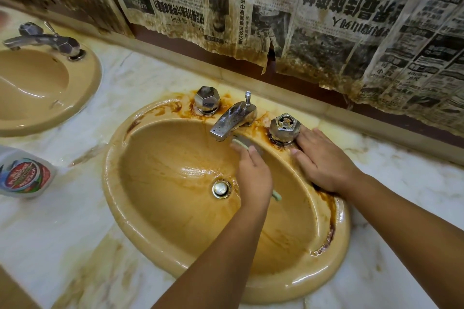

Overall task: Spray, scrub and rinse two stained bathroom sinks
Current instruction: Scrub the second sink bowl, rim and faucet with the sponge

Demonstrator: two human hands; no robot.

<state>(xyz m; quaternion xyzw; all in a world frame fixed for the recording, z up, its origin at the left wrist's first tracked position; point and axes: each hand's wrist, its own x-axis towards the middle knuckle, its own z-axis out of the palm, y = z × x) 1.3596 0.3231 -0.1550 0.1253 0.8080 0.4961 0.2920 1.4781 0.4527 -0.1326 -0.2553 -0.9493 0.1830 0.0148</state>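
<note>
Neglected bathroom: rust-stained tan oval ceramic basin and cleaner twin basin sunk in white veined marble counter, tarnished chrome tap, yellowed newspaper behind.

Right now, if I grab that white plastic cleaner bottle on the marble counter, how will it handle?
The white plastic cleaner bottle probably feels slick, since the marble counter beside it glistens wet. Its walls likely give when squeezed. Its fill, so its weight, is not visible.

Rust-brown stains ring the mustard-tan sink, with a pale green brush inside it, a white, beige-veined table around it, a white bottle labelled red, blue and green left of it, and brown-blotched black-print newspaper behind.
</note>
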